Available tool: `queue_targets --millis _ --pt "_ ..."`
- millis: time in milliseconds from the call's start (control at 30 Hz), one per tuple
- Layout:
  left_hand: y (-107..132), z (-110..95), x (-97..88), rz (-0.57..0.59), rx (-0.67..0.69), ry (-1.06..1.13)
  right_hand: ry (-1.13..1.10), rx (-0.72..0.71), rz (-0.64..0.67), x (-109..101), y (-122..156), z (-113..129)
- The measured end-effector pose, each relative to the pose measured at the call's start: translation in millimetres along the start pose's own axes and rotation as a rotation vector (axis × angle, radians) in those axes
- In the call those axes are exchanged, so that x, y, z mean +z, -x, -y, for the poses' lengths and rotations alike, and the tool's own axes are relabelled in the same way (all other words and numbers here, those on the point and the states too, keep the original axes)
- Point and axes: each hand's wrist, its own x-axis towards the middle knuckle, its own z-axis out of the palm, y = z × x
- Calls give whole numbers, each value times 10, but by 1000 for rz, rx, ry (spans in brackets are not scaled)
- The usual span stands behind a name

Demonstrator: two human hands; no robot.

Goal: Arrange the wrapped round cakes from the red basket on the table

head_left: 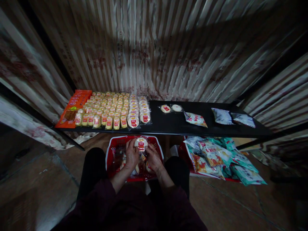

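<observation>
My left hand (131, 153) and my right hand (153, 157) are both over a red plastic basket (111, 150) on the floor between my knees. Together their fingers grip a round white packaged cake (141, 143) with a red label, held just above the basket. More wrapped cakes lie in the basket under my hands, partly hidden. On the low black shelf (173, 123) ahead, rows of similar round cakes (137, 112) and small yellow packaged snacks (106, 110) are laid out at the left.
An orange flat pack (73, 107) lies at the shelf's left end. Two single cakes (170, 108) and three snack bags (196, 119) sit further right. A second red basket with green and white bags (216, 155) stands at my right. Striped curtain behind.
</observation>
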Motion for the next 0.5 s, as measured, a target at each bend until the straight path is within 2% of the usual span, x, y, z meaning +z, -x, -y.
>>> queue_targets --millis 267,500 --pt "39 11 -22 -1 7 2 -27 22 6 54 85 49" --pt "108 9 10 3 -55 -132 41 -9 36 24 89 10"
